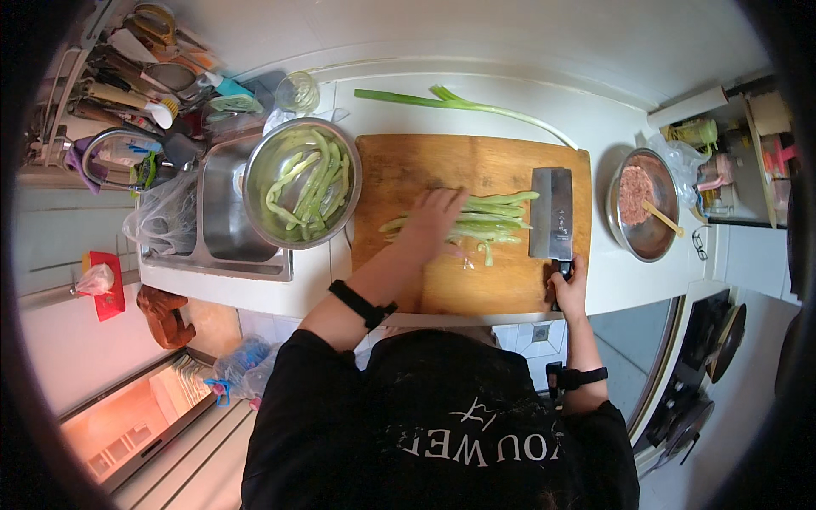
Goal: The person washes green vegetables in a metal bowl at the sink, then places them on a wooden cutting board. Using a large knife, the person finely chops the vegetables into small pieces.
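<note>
A bundle of long green beans [494,220] lies across the wooden cutting board [408,159]. My left hand [440,213] rests over the bundle's left part, fingers extended; whether it grips any beans cannot be told. Near the board's right edge a wide-bladed cleaver [552,213] lies on its side, blade towards the wall. My right hand [569,284] is closed around its black handle. Small bean scraps [488,254] lie just below the bundle. More green beans [325,182] are in the steel bowl [250,210] left of the board.
The steel sink [239,239] is at the left, partly under the bean bowl. A green onion [484,108] lies behind the board. At the right stand a steel bowl [669,242] with ground meat [636,194] and a light spoon [663,218], with eyeglasses [699,243] beside it.
</note>
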A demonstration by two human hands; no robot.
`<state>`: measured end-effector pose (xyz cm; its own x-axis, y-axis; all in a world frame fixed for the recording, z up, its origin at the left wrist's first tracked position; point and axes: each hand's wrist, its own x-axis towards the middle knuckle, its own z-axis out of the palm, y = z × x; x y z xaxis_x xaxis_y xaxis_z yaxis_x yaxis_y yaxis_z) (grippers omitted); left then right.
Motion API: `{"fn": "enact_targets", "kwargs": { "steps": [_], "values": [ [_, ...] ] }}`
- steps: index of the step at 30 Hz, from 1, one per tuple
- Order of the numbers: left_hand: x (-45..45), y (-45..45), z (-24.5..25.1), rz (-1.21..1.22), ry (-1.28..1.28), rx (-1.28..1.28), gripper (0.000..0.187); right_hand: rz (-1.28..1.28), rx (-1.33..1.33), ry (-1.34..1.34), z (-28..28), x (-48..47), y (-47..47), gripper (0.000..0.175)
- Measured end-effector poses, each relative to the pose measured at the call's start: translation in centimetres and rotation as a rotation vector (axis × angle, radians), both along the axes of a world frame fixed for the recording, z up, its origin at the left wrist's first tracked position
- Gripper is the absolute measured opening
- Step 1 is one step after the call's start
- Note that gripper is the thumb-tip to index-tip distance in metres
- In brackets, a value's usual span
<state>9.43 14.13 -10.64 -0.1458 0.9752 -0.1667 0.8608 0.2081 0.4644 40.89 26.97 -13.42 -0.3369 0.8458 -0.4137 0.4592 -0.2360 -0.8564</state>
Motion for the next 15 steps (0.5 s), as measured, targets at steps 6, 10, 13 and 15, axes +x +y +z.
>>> {"fn": "enact_targets", "kwargs": {
  "steps": [6,10,13,15],
  "values": [
    [0.2,1.1,0.1,-0.055,-0.007,0.087,0.115,0.059,0.135,-0.029,3.3,-0.4,-0.1,0.037],
    [3.8,4.7,-0.2,-0.177,-0.016,0.106,0.116,0.141,0.304,-0.156,4.0,-0.7,-0.2,0.038],
    [4.4,5.6,0.4,-0.153,0.048,0.0,0.11,0.196,0.37,-0.269,4.6,-1.3,-0.6,0.037],
    [4.1,5.3,0.6,-0.124,0.081,-0.09,0.098,0.232,0.46,-0.306,5.0,-1.9,-0.9,0.04]
  ]
}}
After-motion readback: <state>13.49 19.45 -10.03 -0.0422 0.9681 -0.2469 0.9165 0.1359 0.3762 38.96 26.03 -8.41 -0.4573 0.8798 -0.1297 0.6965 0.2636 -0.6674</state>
